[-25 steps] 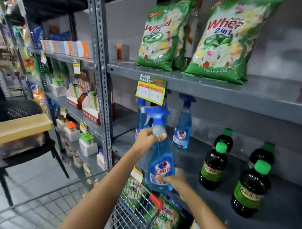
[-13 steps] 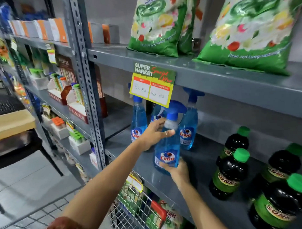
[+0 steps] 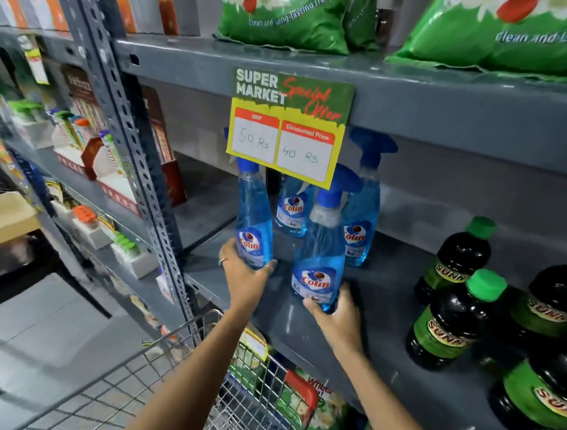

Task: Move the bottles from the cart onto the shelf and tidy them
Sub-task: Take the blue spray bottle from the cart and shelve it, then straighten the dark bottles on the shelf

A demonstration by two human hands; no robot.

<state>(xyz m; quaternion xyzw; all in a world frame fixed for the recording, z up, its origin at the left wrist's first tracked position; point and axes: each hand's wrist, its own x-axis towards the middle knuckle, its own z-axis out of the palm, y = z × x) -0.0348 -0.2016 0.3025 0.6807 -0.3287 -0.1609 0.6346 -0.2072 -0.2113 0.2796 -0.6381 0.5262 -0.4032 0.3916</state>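
Note:
Several blue Colin spray bottles stand on the grey shelf (image 3: 304, 331). My left hand (image 3: 244, 274) grips the base of the left spray bottle (image 3: 254, 223). My right hand (image 3: 339, 316) wraps the base of the front spray bottle (image 3: 319, 258), which stands upright near the shelf's front edge. Two more spray bottles stand behind, the back middle bottle (image 3: 292, 212) and the back right bottle (image 3: 360, 224). The wire cart (image 3: 256, 403) sits below my arms, its inside mostly hidden.
Dark Sunny bottles with green caps (image 3: 452, 317) crowd the shelf's right side. A special-offer price card (image 3: 288, 131) hangs from the upper shelf (image 3: 440, 101) above the sprays. Green detergent bags (image 3: 282, 18) lie on top. A perforated steel upright (image 3: 133, 151) stands to the left.
The front spray bottle has come down onto the shelf. My left hand left its neck and took the base of the left bottle. The camera moved closer.

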